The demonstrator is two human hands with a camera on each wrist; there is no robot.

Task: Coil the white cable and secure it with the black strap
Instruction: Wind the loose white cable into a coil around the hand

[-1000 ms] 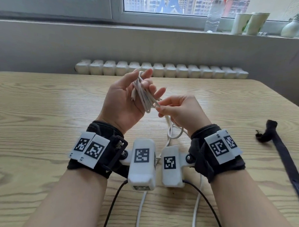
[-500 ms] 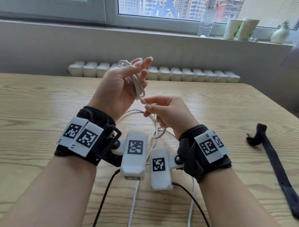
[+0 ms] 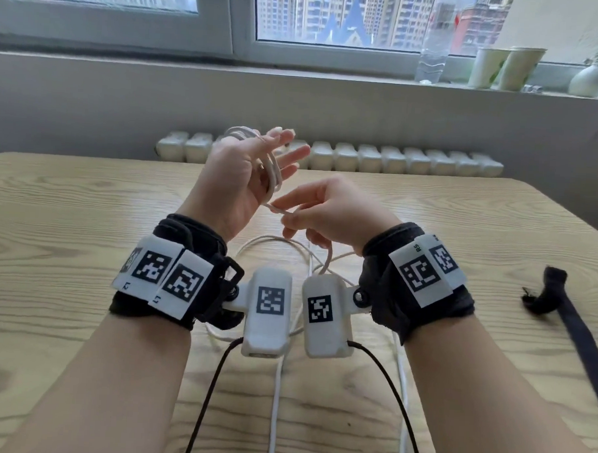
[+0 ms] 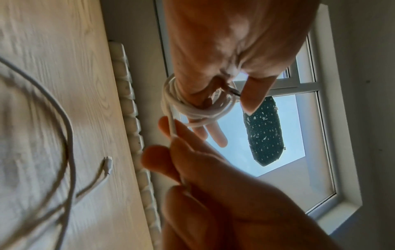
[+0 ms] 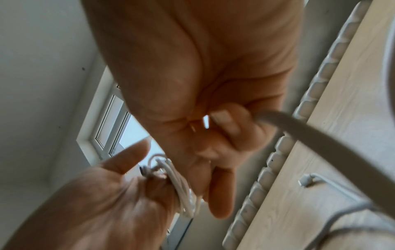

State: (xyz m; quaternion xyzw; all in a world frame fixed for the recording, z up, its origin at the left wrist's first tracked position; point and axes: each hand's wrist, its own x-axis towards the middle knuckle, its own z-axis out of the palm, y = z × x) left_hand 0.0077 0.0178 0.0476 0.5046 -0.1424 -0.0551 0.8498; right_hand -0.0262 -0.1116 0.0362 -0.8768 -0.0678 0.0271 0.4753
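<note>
My left hand is raised with the palm toward me and its fingers and thumb straight. Several loops of the white cable are wound round those fingers; the left wrist view shows the coil and one plug end by the thumb. Just below it, my right hand pinches the cable's running part between thumb and forefinger. The slack trails onto the table, and its free plug lies flat there. The black strap lies on the table to my right, untouched.
The wooden table reaches back to a white radiator under the window. A bottle, two paper cups and a small vase stand on the sill. Thin black and white leads run from the wrist cameras toward me.
My left hand has risen and its thumb has lifted off the coil. My right hand has drawn the cable down under the left palm, and more slack now lies looped on the table.
</note>
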